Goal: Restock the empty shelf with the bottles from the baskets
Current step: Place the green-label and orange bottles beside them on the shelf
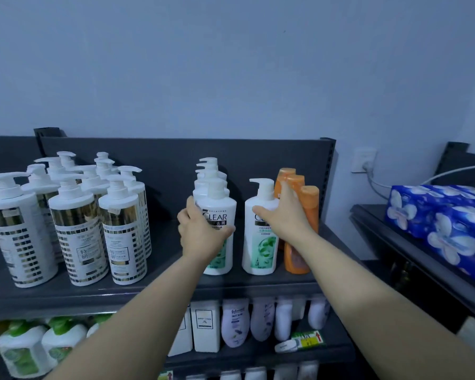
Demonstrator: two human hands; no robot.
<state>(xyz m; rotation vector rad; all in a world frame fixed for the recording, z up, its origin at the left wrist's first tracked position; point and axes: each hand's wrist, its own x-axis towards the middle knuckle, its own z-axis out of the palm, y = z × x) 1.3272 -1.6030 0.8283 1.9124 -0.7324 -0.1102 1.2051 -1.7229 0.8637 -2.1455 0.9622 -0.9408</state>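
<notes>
Two bare arms are stretched toward the top shelf (176, 293) of a dark metal rack, where pump bottles are lined up against a pale wall. The left hand (200, 231) is wrapped around the front white bottle (220, 215) of a single-file row, fingers curled on its left flank and thumb laid across its label, so the hand is clamped on that bottle. At about 3 o'clock from it, a second white bottle (259, 242) with a green label is stood alone at the shelf's front edge. The right hand (281, 212) is spread across the shoulder of this second bottle, fingers apart; whether it is gripped or only touched cannot be told. Just beside it, further toward 3 o'clock, three orange bottles (306, 212) with flip caps are ranked one behind another, partly hidden by the right wrist. At 9 o'clock, well apart from the hands, a cluster of tall white-and-gold pump bottles (77, 229) is massed on the same shelf. Toward 6 o'clock, the lower shelf (258, 355) is filled with green-capped bottles (39, 344) and lavender bottles (235, 322). At 3 o'clock, blue flowered packs (444, 223) are laid on a neighbouring rack, near a wall socket (364, 160).
</notes>
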